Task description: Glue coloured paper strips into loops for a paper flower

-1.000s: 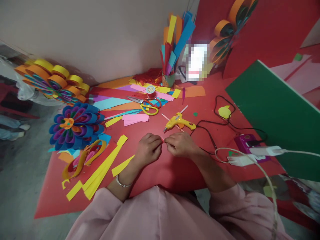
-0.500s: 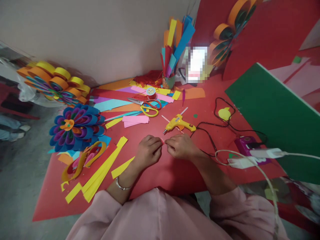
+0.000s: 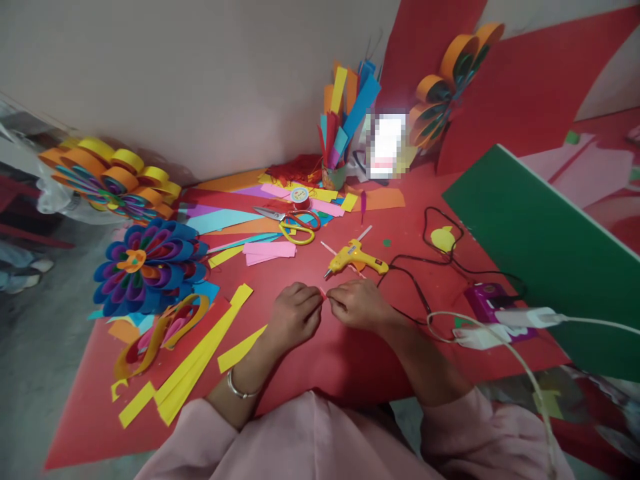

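Observation:
My left hand (image 3: 296, 312) and my right hand (image 3: 357, 303) meet low over the red tabletop (image 3: 330, 367), fingertips pinched. Between them shows the tip of a small pinkish-red piece (image 3: 323, 293) that looks like paper; the fingers cover most of it. Just beyond my right hand lies a yellow hot glue gun (image 3: 356, 257), nozzle pointing left. Pink paper strips (image 3: 270, 252) and scissors (image 3: 300, 230) with red and yellow handles rest farther off. Close to my left forearm are yellow paper strips (image 3: 205, 353).
Blue-purple (image 3: 150, 267) and orange-yellow (image 3: 113, 177) paper flowers stand at left. A cup of coloured strips (image 3: 334, 175) and a thread spool (image 3: 300, 196) are at the back. To the right, cords run to a purple power strip (image 3: 493, 307) beside a green board (image 3: 545, 247).
The view has tilted slightly up, so everything sits a little lower in it. Both hands keep their pinch on the small piece, barely moving.

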### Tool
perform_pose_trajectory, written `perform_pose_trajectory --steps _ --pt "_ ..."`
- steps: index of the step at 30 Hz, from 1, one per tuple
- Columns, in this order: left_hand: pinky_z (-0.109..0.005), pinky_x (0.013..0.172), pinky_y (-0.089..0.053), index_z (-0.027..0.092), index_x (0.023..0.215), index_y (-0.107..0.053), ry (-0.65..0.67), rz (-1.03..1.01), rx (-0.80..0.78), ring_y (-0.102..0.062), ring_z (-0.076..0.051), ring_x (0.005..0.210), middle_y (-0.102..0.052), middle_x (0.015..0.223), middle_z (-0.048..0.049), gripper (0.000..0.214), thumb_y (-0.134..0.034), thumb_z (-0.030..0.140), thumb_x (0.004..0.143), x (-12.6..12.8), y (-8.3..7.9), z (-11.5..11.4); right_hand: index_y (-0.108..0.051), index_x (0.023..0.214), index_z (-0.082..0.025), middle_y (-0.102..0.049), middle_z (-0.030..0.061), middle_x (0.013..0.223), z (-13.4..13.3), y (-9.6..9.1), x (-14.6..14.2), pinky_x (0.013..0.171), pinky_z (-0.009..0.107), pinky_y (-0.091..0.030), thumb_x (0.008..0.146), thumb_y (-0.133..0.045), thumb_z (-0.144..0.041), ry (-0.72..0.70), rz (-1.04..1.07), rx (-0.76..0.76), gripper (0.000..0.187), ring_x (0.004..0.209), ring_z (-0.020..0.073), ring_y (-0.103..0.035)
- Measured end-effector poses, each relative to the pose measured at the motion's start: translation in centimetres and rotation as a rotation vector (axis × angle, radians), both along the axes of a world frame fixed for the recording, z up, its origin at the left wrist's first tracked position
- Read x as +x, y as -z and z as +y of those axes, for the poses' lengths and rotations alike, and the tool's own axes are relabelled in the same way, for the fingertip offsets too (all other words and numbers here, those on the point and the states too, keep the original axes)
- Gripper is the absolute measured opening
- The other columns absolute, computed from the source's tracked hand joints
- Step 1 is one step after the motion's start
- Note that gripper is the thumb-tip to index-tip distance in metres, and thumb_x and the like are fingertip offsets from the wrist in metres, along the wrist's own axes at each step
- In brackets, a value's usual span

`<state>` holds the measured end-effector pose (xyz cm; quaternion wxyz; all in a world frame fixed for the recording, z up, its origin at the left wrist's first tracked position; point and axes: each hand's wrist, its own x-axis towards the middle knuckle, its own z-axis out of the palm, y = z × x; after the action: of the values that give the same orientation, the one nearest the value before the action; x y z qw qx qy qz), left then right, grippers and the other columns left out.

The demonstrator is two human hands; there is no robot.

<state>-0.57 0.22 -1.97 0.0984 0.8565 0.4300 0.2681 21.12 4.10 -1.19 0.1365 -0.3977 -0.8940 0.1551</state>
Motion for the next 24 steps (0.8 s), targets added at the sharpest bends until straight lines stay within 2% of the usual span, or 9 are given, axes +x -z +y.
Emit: perform_pose_trajectory --steps 11,21,24 --pt "-0.041 0.083 -0.057 0.023 0.114 -0.07 0.007 0.033 0.067 -0.066 -0.023 0.096 -0.077 0.111 -0.0077 0.021 -0.059 0.017 0.097 0.08 -0.26 0.05 -0.074 0.082 -0.022 -0.079 0.002 0.081 -0.2 -0.28 -0.25 0.061 0.033 -0.025 0.092 -0.059 -0.022 0.058 -0.063 -0.057 0.018 0.07 0.0159 -0.065" --pt "-0.04 0.086 -0.055 0.021 0.114 -0.071 0.013 0.04 0.029 -0.064 -0.023 0.097 -0.077 0.114 -0.0071 0.02 -0.059 0.019 0.098 -0.14 -0.11 0.12 -0.077 0.084 -0.022 -0.081 0.0036 0.083 -0.22 -0.12 -0.03 0.062 0.033 -0.024 0.096 -0.052 -0.025 0.049 -0.059 -0.042 0.028 0.071 0.0173 -0.067" --pt "-0.041 0.088 -0.055 0.022 0.115 -0.072 0.0 0.03 -0.003 -0.064 -0.022 0.099 -0.076 0.117 -0.0074 0.021 -0.058 0.022 0.099 -0.27 0.26 0.1 -0.079 0.086 -0.022 -0.081 0.0049 0.083 -0.21 0.12 0.12 0.062 0.033 -0.028 0.093 -0.053 -0.024 0.042 -0.027 -0.036 0.027 0.071 0.0185 -0.066"
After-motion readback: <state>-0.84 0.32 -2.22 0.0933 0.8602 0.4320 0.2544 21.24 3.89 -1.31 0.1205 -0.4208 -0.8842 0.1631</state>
